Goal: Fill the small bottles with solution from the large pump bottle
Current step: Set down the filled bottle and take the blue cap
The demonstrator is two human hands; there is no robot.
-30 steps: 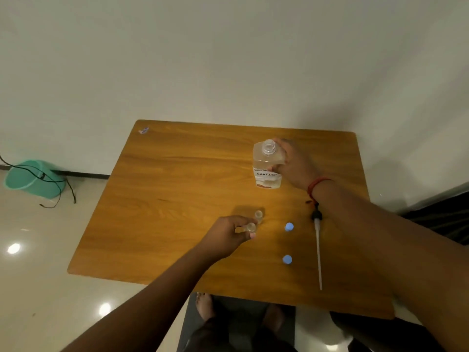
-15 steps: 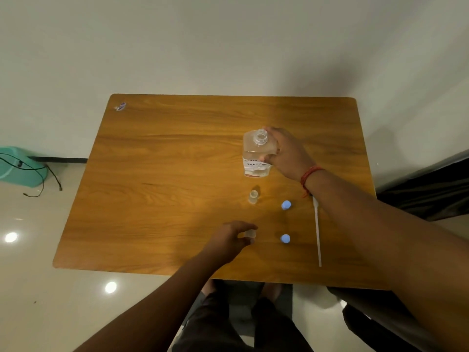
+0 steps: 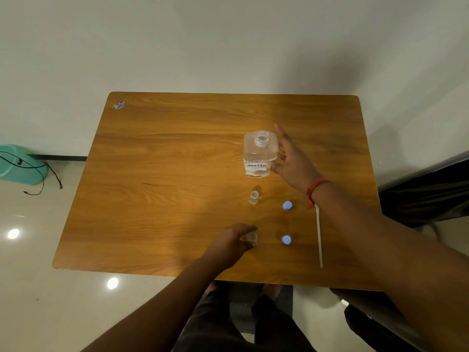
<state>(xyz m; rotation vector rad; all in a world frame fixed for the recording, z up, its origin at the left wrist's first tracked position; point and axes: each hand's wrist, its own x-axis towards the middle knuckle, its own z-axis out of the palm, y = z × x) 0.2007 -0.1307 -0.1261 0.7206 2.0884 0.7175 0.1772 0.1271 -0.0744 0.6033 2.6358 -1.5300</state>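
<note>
Two small clear uncapped bottles: left hand [image 3: 229,243] fingers pinch one [image 3: 251,236], other [image 3: 254,196] stands beyond them. Right hand [image 3: 291,160] fingers straight, thumb touching large clear square labelled bottle [image 3: 258,154], mouth open. Risk: wide mouth overshoots tiny neck, spilling solution.

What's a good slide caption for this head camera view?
Left hand holds a small uncapped bottle on the wooden table; right hand is at the open solution bottle.

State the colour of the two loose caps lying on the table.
Light blue caps, clearest in the head view.
</note>
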